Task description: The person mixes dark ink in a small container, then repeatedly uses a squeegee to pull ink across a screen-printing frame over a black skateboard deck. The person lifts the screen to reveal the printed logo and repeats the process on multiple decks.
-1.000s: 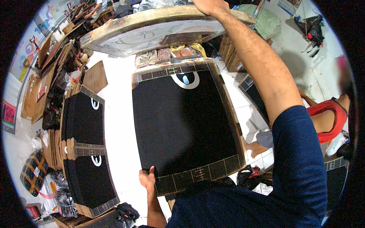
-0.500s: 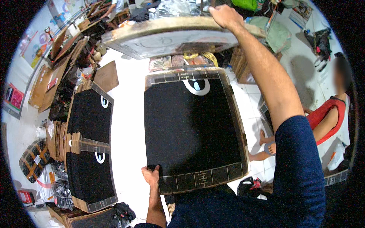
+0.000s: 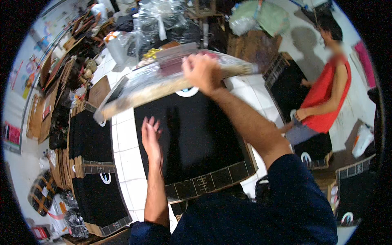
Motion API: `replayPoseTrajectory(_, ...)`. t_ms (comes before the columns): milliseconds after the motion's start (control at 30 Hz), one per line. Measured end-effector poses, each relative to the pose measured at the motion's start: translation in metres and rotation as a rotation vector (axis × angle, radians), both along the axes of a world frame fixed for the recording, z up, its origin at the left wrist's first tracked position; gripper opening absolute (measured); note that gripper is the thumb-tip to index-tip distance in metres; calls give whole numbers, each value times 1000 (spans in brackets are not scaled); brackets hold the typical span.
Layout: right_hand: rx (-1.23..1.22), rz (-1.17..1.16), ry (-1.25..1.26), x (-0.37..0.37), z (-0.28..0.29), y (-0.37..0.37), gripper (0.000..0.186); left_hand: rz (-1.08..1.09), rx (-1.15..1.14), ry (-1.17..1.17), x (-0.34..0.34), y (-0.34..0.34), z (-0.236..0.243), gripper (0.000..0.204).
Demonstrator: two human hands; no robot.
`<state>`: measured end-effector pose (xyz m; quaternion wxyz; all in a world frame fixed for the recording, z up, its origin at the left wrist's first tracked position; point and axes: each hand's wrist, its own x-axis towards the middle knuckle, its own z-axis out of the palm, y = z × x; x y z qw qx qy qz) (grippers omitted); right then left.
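A wood-edged screen-printing frame [image 3: 151, 94] is tilted over the far end of a black cloth panel [image 3: 200, 143]. My right hand [image 3: 203, 72] is closed over the frame's near edge, a little blurred by motion. Below it, part of a white ring print [image 3: 187, 93] shows on the cloth; the frame hides the rest. My left hand [image 3: 151, 136] is held up over the cloth's left side with its fingers apart, holding nothing. Grid-marked dark tape [image 3: 220, 176] runs along the panel's near edge.
More black printed panels [image 3: 92, 134] lie in a row at left, beside stacked cardboard. A person in a red top [image 3: 328, 100] stands at right near another black panel [image 3: 288, 87]. Clear plastic bags [image 3: 161, 20] are heaped at the back; another person [image 3: 98, 14] is far left.
The frame has swung down and nearer over the cloth, with my right hand on its edge. My left hand has left the panel's near left corner and risen, opening. My view has shifted.
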<state>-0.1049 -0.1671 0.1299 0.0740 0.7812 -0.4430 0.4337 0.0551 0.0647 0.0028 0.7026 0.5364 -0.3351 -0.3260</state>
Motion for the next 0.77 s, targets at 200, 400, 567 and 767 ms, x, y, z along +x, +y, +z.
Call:
replayPoseTrajectory(200, 263, 346, -433, -83, -149, 70, 21, 260, 318, 633, -56, -44, -46, 71)
replayPoseTrajectory(400, 614, -237, -438, -195, -277, -44, 33, 449, 647, 500, -34, -14, -155, 62)
replayPoseTrajectory(567, 998, -131, -537, -167, -330, -150, 57, 601, 715, 385, -30, -8, -173, 51)
replayPoseTrajectory(767, 1467, -8, -555, -157, -330, -180, 69, 261, 567, 530, 3, 32, -185, 54)
